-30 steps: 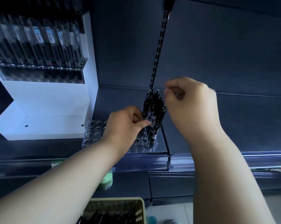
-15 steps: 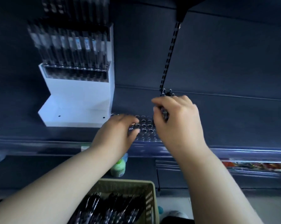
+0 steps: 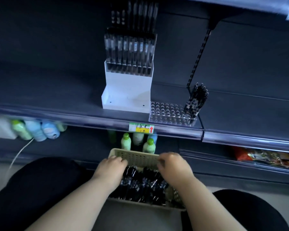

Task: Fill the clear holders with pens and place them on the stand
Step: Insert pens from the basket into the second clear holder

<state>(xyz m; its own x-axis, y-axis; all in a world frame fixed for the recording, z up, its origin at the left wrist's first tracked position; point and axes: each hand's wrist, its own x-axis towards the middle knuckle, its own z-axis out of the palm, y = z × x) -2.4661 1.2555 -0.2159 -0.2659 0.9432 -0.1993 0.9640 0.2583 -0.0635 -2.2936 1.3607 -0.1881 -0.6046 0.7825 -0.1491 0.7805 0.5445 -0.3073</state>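
1. Both hands were working at the clear holder (image 3: 167, 112) on the shelf (image 3: 57, 100) half a second ago. They are now reaching down into the beige basket (image 3: 135, 155) between the person's knees.
2. The left hand (image 3: 111, 167) and right hand (image 3: 173, 165) are lying palm-down, side by side over the loose black pens (image 3: 140, 182). Their fingers are bending in among the pens, and blur is hiding whether either hand is gripping one.
3. The clear holder is sitting just right of the white stand (image 3: 127, 90), carrying a pen cluster (image 3: 197, 99) at its right end. The stand's upper tier is holding a filled holder (image 3: 128, 67).
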